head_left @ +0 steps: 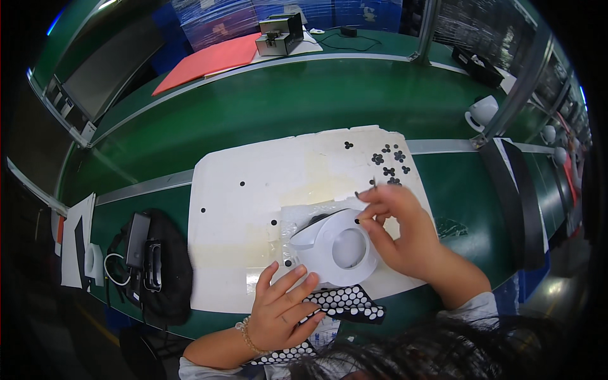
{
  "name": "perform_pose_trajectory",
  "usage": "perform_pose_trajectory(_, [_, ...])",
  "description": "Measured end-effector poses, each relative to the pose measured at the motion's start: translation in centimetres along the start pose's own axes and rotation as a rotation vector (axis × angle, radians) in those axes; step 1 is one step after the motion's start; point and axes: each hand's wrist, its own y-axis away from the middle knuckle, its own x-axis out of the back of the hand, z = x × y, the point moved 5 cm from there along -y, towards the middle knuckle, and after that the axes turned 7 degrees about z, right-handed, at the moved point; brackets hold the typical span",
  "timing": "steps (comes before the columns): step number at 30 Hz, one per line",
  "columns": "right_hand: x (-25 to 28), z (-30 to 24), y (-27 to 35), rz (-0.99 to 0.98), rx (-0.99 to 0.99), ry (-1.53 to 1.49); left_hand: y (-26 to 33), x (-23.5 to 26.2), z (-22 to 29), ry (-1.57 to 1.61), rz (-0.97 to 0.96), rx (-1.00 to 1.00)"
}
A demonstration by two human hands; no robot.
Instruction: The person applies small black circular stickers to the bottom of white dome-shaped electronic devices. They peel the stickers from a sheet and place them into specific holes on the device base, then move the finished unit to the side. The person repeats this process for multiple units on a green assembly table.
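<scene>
A white rounded plastic part with a ring-shaped opening (326,258) lies on clear plastic wrap (290,221) in the middle of a white board (231,247). My right hand (402,231) is over its right side, thumb and fingertips pinched at a small black round pad (357,221). Another dark bit shows by the index fingertip, somewhat blurred. In front of the part, my left hand (285,313) has its fingers spread and holds nothing. It lies over a black sheet with rows of white dots (345,299), partly hiding it.
Several black pads (389,171) lie in clusters at the board's far right, with single ones at left. A black bag (168,272) with a dark device sits left of the board. Farther back stand a metal rail (304,58), a pink sheet (209,62) and a metal fixture (278,35).
</scene>
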Motion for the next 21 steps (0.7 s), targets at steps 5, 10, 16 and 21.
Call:
perform_pose_trajectory(5, [0.8, -2.4, -0.4, 0.054, 0.252, 0.253, 0.1, 0.0, 0.1, -0.01, 0.003, -0.004])
perform_pose_trajectory(10, [-1.5, -1.0, -1.1, 0.004, -0.044, -0.327, -0.1, 0.0, 0.3, -0.016, -0.01, -0.008])
perform_pose_trajectory(16, [-2.8, -0.8, -1.4, -0.074, -0.1, -0.366, -0.1, 0.0, 0.2, -0.016, -0.011, 0.001])
perform_pose_trajectory(21, [-3.0, -0.8, -1.4, -0.103, -0.067, -0.365, 0.0, 0.1, 0.3, -0.017, -0.005, 0.006])
